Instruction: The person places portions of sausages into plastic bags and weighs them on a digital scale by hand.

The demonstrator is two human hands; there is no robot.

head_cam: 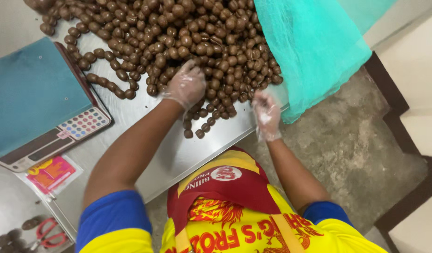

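Head-camera view, looking down over a stainless-steel desk (178, 154). A large heap of small brown sausage balls (178, 37) — many strung in links — covers the far half of the desk, with a few strays trailing toward the near edge. The left hand (185, 86), in a thin clear glove, rests on the near fringe of the heap with fingers spread and slightly curled; it presses on the pieces rather than closing around any one, a posture suited to raking or sorting. The right hand (266, 115), likewise gloved, sits at the desk's edge just beside the heap; its fingers are drawn together, apparently pinching a piece or a link, though the blurred glove hides what, if anything, is caught. A teal mesh net (314, 47) drapes over the right side of the heap and hangs off the desk, probably as a cover, folded back to expose the working area. To the left stands a weighing scale (47, 117) with a teal platform and coloured keypad, within reach of the heap. Near it lies a clear packet with an orange label (51, 174), and at the lower left red-handled scissors (46, 234) rest among a few loose dark pieces — likely trimmings.
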